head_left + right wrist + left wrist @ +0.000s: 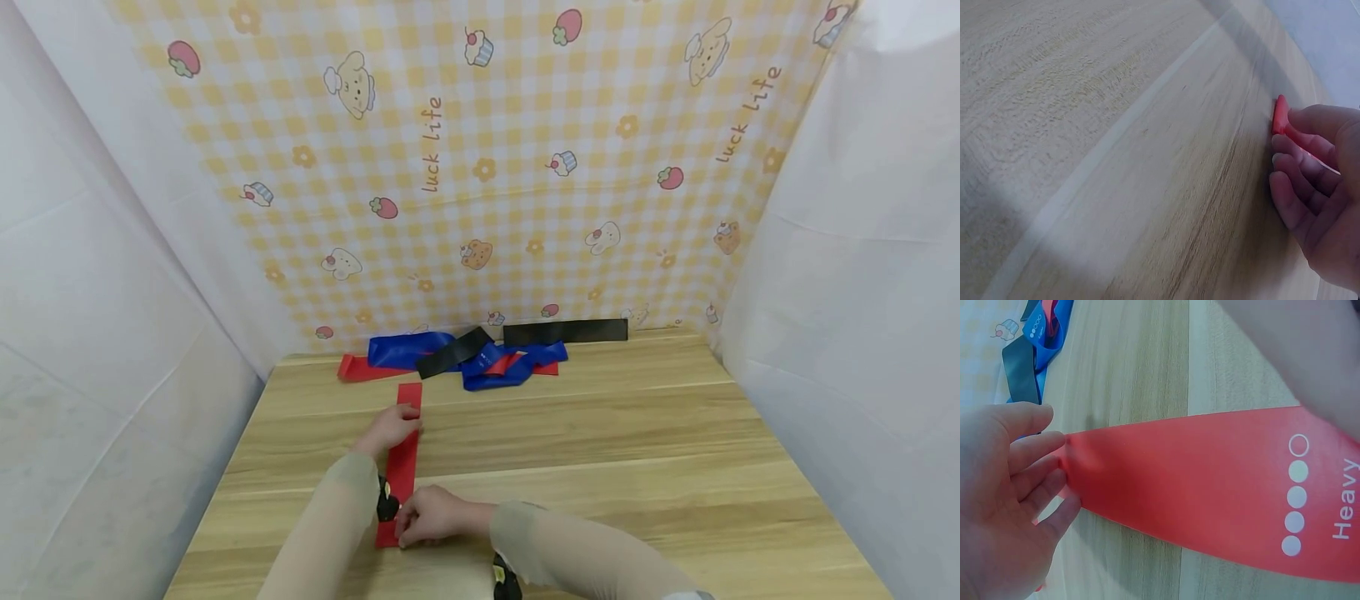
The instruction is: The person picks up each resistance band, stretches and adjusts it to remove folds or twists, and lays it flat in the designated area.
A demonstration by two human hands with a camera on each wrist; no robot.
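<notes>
A red resistance band (403, 468) lies lengthwise on the left part of the wooden table. In the left wrist view, the band (1197, 487) carries white dots and the word "Heavy". My left hand (390, 427) rests on its far half, the fingers loosely extended and the fingertips touching the band. Near the close end, my right hand (435, 515) pinches the band's edge between thumb and fingers. A small red piece of the band (1280, 115) shows at those fingertips in the right wrist view.
At the table's back lie tangled blue bands (405, 350), another red band (367, 369), a short black band (453, 352) and a long black band (566, 332). A checked curtain (487, 208) hangs behind; a white sheet (847, 275) stands on the right, another on the left.
</notes>
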